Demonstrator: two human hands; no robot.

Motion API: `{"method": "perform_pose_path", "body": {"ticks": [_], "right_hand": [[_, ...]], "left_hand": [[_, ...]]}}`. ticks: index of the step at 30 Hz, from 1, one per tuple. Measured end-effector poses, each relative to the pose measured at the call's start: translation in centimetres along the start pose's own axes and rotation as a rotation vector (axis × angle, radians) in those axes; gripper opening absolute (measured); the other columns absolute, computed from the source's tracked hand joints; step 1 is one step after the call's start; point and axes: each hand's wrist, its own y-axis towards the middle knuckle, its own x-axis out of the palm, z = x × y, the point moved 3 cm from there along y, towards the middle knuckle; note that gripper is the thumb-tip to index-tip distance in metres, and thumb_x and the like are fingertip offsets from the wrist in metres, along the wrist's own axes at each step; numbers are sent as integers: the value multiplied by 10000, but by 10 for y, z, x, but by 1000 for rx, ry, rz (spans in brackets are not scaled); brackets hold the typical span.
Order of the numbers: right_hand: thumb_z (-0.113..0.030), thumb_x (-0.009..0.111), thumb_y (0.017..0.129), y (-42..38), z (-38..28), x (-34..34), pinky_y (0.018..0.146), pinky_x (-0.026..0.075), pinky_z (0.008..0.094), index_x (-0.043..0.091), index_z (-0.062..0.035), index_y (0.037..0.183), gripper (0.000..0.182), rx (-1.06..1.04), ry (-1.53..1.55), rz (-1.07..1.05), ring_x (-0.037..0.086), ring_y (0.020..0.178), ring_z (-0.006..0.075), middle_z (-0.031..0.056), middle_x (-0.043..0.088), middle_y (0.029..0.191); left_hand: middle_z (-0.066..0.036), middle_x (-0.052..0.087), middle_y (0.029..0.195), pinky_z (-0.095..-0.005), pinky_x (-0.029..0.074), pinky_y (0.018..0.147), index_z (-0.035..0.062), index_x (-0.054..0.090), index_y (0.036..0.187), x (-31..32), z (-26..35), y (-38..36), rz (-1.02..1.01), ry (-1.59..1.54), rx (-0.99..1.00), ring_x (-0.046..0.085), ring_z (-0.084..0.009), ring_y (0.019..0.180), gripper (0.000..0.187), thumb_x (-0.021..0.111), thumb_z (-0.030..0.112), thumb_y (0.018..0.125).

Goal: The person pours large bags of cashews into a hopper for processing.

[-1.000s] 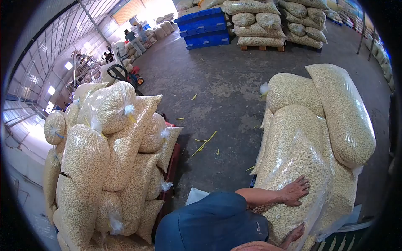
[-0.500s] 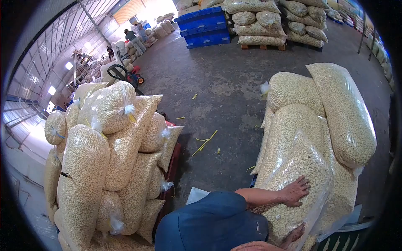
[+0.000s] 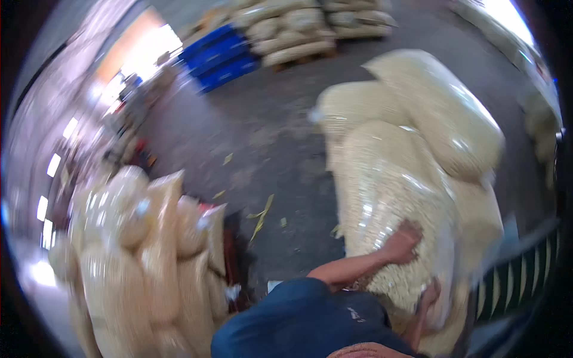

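Note:
A clear plastic bag of pale nuts, which look like cashews [image 3: 388, 203], lies on the stack at my right. My left hand [image 3: 404, 241] is on the upper side of this bag, its fingers curled in and seemingly gripping the plastic; motion blurs them. Lower down, near the bag's loose end, my right hand [image 3: 430, 293] is closed on the plastic. Loose-looking nuts [image 3: 397, 283] show between the two hands. Beyond them, another full bag [image 3: 439, 113] rests across the top of the stack.
Another pile of filled bags [image 3: 119, 280] stands at left. Yellow strips [image 3: 261, 219] lie on the dark floor [image 3: 262, 149]. Blue pallets [image 3: 218, 56] and more stacked sacks [image 3: 286, 30] are at the back. A dark green slatted surface [image 3: 519, 277] is at lower right.
The view has swung, and everything looks blurred. My left hand has gone from spread flat on the bag to curled fingers. My right hand has risen along the bag's edge.

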Motion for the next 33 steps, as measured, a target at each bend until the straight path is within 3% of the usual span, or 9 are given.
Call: {"method": "perform_pose_path", "body": {"ticks": [2, 3, 4, 6, 10, 13, 22, 25, 33], "right_hand": [[-163, 594, 944, -10, -43, -8, 1039, 483, 387, 715, 10, 1221, 349, 166, -27, 30, 670, 1139, 290, 180, 720, 1227], [-184, 607, 937, -19, -54, -10, 1005, 503, 398, 721, -6, 1213, 347, 315, 3, 59, 688, 1094, 289, 163, 739, 1180], [-249, 624, 940, -13, -15, -3, 976, 514, 427, 734, -49, 1203, 349, 168, 4, 103, 698, 1056, 325, 167, 750, 1108], [-435, 613, 970, -22, -53, -16, 949, 512, 469, 729, -93, 1201, 429, 248, -193, 97, 681, 1056, 393, 202, 732, 1087], [-564, 573, 984, -29, -99, -39, 940, 501, 485, 703, -85, 1225, 552, 274, -220, 34, 658, 1068, 417, 218, 712, 1091], [-555, 602, 959, -27, -88, -35, 819, 510, 532, 704, -65, 1026, 504, 200, -211, 107, 680, 956, 431, 209, 716, 950], [-574, 573, 964, -24, -71, -29, 778, 514, 523, 699, -70, 983, 520, 199, -228, 94, 684, 885, 424, 203, 695, 842], [-585, 579, 963, -25, -73, -33, 864, 511, 533, 703, -62, 1061, 547, 253, -173, 45, 675, 997, 434, 215, 718, 975], [-581, 571, 968, -27, -76, -35, 831, 516, 526, 709, -66, 1020, 536, 258, -176, 62, 683, 929, 422, 199, 713, 915]], "left_hand": [[-266, 638, 1265, -543, 289, 1208, -26, 678, 1098, 5, 2, 5, 0, -61, 18, 541, -431, 1272, 504, 782, 275, 708], [-256, 622, 1301, -557, 288, 1200, 6, 677, 1110, -5, 12, 8, -105, -6, 9, 526, -426, 1292, 487, 792, 286, 728], [-237, 601, 1364, -577, 242, 1218, 34, 674, 1194, -3, 17, 8, -66, 53, 40, 480, -419, 1358, 514, 762, 357, 805], [-190, 539, 1488, -581, 148, 1250, 71, 637, 1349, 10, 14, 8, -44, 206, 116, 382, -397, 1466, 628, 655, 523, 913], [-176, 534, 1494, -559, 130, 1255, 82, 645, 1336, 8, 30, 14, -89, 222, 128, 387, -378, 1460, 633, 652, 552, 911], [-169, 523, 1508, -561, 105, 1258, 77, 637, 1349, 5, 33, 16, -124, 238, 111, 360, -372, 1475, 649, 653, 556, 911], [-179, 521, 1510, -568, 91, 1260, 73, 628, 1369, 7, 36, 9, -145, 231, 96, 358, -376, 1479, 667, 679, 537, 893], [-183, 519, 1511, -569, 91, 1259, 80, 629, 1373, 9, 36, 9, -137, 232, 105, 357, -376, 1479, 667, 688, 533, 886], [-173, 490, 1537, -565, 96, 1262, 90, 631, 1370, 11, 37, 8, -153, 264, 86, 339, -370, 1491, 671, 681, 553, 887]]}}
